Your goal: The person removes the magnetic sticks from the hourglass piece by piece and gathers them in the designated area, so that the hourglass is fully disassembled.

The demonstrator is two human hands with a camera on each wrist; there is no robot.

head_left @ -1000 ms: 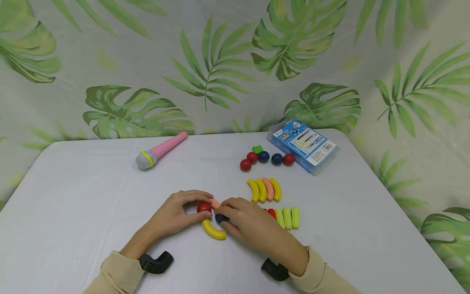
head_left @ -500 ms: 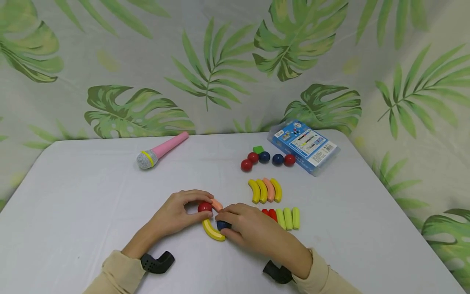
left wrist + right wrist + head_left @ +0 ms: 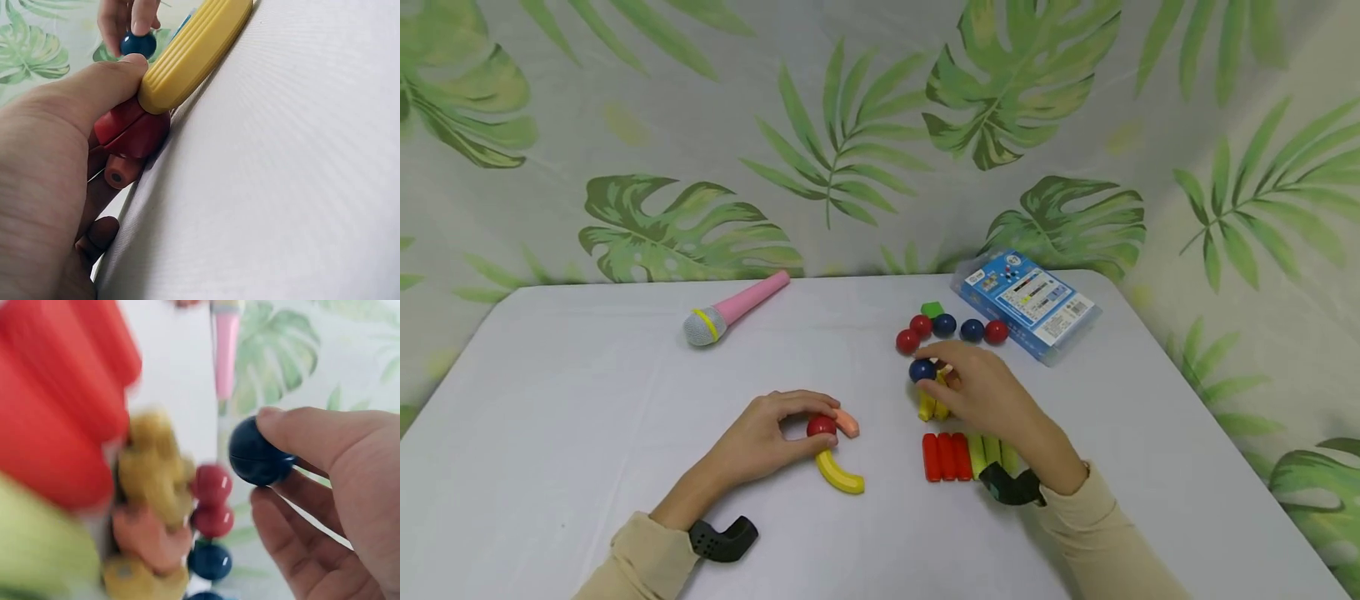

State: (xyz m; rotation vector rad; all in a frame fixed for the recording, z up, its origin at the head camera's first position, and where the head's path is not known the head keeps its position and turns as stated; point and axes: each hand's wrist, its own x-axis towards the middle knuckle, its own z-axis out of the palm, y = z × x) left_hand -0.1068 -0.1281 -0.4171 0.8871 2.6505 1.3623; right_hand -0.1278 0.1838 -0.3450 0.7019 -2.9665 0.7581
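My left hand (image 3: 767,435) pinches a red ball (image 3: 822,426) between thumb and fingers, low over the white tabletop. A yellow curved rod (image 3: 840,477) meets the ball on the near side, its ridged face showing in the left wrist view. An orange curved rod (image 3: 847,423) meets the ball's far side, partly behind the fingertips. Further right, my right hand (image 3: 988,392) pinches a dark blue ball (image 3: 257,452) by thumb and fingertips. In the head view that hand overlaps a row of yellow curved rods (image 3: 934,407), hiding part of it.
Red straight rods (image 3: 947,457) and lime ones (image 3: 992,457) lie by the right forearm. Red balls (image 3: 907,341), blue balls (image 3: 972,330) and a green piece (image 3: 932,309) sit further back. A blue box (image 3: 1028,302) stands back right, a pink microphone (image 3: 737,308) back left.
My right hand has carried the blue ball away from the yellow curved rod, rightward and back over the row of curved rods. My left hand stays nearly in place on the red ball.
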